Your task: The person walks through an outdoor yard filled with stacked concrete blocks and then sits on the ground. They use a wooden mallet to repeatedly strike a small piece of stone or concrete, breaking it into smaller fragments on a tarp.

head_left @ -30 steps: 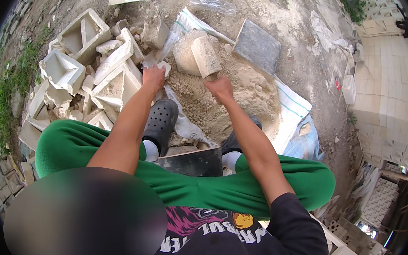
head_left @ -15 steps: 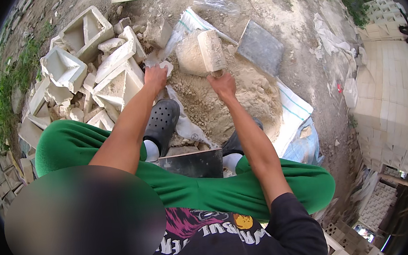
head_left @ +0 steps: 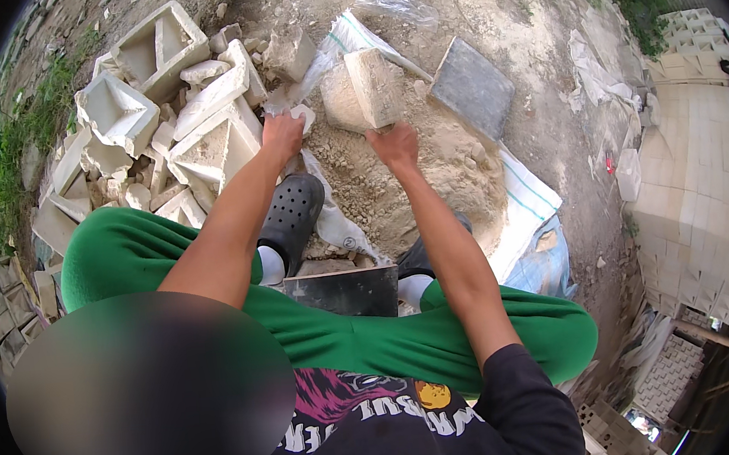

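My right hand (head_left: pixel 395 145) is closed around the short handle of a dust-coated mallet (head_left: pixel 374 84), its blocky head pointing away from me. Behind and left of that head is a pale, rough lump of stone (head_left: pixel 340 98), partly covered by it. My left hand (head_left: pixel 283 134) is curled at the edge of the rubble, beside a small white chunk (head_left: pixel 304 117); what its fingers grip is hidden. Crumbled pale powder (head_left: pixel 428 165) lies heaped on a white sack (head_left: pixel 524 186) below both hands.
Broken white block pieces (head_left: pixel 216 141) are piled at the left. A grey square slab (head_left: pixel 472 88) lies right of the powder. My feet, in dark clogs (head_left: pixel 292 221), flank a dark panel (head_left: pixel 344 292). Stacked pale blocks (head_left: pixel 698 172) stand at the far right.
The mallet head has tilted and turned slightly, and its handle no longer shows clearly. My left hand has shifted a little to the right. The view has shifted slightly.
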### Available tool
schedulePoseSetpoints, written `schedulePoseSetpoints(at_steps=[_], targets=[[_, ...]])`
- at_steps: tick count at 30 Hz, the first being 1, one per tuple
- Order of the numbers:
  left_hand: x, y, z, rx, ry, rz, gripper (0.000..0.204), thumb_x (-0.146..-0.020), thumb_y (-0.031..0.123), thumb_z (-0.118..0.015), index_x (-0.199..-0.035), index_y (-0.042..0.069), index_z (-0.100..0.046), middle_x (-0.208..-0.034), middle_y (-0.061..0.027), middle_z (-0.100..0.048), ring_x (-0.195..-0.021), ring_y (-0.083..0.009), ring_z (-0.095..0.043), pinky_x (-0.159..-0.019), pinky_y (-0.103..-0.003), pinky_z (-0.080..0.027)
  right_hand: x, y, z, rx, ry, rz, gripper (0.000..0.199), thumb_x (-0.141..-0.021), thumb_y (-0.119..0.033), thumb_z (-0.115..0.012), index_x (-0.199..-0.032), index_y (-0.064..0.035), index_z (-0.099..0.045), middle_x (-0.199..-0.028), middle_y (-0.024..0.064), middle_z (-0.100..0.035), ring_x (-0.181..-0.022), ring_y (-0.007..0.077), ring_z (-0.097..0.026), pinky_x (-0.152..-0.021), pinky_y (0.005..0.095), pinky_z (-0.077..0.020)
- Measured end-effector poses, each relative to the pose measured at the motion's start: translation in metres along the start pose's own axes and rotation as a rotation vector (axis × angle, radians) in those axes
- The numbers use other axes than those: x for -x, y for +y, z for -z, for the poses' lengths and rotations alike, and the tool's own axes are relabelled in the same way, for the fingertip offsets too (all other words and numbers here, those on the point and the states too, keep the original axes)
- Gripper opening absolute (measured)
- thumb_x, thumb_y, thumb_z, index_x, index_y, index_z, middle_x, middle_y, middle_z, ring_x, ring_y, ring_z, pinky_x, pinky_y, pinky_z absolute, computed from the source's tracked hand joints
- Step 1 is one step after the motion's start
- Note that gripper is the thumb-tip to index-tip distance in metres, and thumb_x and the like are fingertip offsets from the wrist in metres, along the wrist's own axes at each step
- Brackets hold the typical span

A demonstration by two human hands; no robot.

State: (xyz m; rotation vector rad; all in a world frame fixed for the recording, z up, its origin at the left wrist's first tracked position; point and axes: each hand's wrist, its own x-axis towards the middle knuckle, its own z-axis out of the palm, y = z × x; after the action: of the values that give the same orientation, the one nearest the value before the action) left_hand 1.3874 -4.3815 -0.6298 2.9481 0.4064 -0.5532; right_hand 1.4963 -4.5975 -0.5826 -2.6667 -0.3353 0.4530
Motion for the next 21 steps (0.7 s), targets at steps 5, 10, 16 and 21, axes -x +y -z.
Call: schedulePoseSetpoints(at_steps=[5, 10, 16, 21], targets=[[-0.001, -0.002, 0.002, 0.033, -0.022, 0.010, 0.044, -0.089, 0.012, -0.054, -0.132, 0.013, -0.057, -0.116, -0.0183, -0.062, -0.111, -0.0330, -0.063, -0.093, -0.051, -0.045, -0.008, 0.004, -0.002, -0.042, -0.229, -0.082, 0.052, -0.072, -0.041, -0.072, -0.092, 0.0070, -0.071, -0.096, 0.0273, -0.071, -0.095, 0.0432, -0.068, -0.083, 0.0474, -0.0549], [0.001, 0.000, 0.002, 0.029, -0.022, -0.011, 0.044, -0.089, 0.012, -0.054, -0.132, 0.014, -0.056, -0.116, -0.0178, -0.062, -0.111, -0.0328, -0.063, -0.093, -0.051, -0.046, 0.000, 0.006, -0.010, -0.148, -0.011, 0.031, 0.048, -0.070, -0.037, -0.072, -0.091, 0.0059, -0.072, -0.097, 0.0291, -0.070, -0.095, 0.0439, -0.068, -0.085, 0.0468, -0.0548], [-0.002, -0.001, -0.003, -0.005, 0.020, 0.002, 0.037, -0.089, 0.014, -0.057, -0.126, 0.016, -0.060, -0.113, -0.0145, -0.065, -0.105, -0.0295, -0.066, -0.090, -0.048, -0.047, -0.005, 0.004, -0.002, 0.020, -0.237, -0.072, 0.049, -0.070, -0.037, -0.072, -0.096, 0.0049, -0.072, -0.091, 0.0263, -0.071, -0.093, 0.0425, -0.068, -0.083, 0.0465, -0.0552], [-0.003, -0.004, -0.010, -0.029, 0.091, 0.004, 0.036, -0.088, 0.016, -0.060, -0.124, 0.015, -0.061, -0.113, -0.0138, -0.066, -0.104, -0.0286, -0.067, -0.089, -0.048, -0.047, 0.008, -0.001, -0.007, -0.110, 0.063, 0.068, 0.046, -0.069, -0.036, -0.072, -0.087, 0.0059, -0.071, -0.079, 0.0260, -0.069, -0.081, 0.0405, -0.070, -0.075, 0.0450, -0.0560]])
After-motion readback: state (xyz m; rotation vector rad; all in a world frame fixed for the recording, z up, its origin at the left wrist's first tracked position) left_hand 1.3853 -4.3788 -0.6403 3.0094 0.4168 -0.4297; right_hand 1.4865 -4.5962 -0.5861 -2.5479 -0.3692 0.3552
